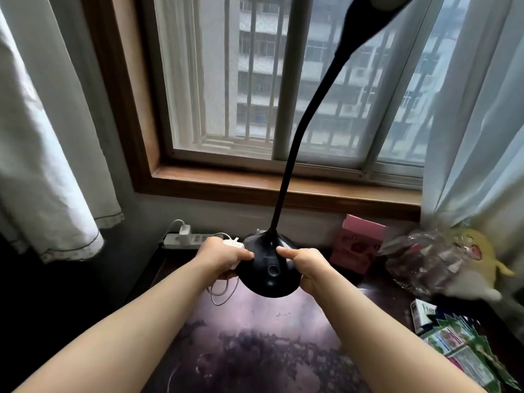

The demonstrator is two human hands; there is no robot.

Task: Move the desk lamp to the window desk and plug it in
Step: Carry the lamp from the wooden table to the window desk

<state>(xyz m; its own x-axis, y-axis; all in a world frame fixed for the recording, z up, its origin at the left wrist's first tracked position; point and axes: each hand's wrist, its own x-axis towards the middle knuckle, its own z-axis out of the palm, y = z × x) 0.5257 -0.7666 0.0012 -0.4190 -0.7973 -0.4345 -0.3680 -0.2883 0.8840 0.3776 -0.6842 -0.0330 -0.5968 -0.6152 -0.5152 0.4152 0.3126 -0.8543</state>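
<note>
A black desk lamp (269, 268) with a round base and a long bent neck is held over the window desk (255, 336). Its head runs out of the top of the view. My left hand (221, 259) grips the left side of the base, and it also holds the lamp's white plug adapter (236, 245) with thin white cord (224, 293) hanging below. My right hand (307, 269) grips the right side of the base. A white power strip (192, 240) lies at the desk's back left, by the wall, with a white charger (185, 231) plugged in.
A pink box (358, 243) stands at the back right. Beside it lie a crinkled plastic bag (425, 259) and a yellow-white plush toy (479, 265). Printed packets (459, 344) sit at the right edge. Curtains hang on both sides of the window (283, 95).
</note>
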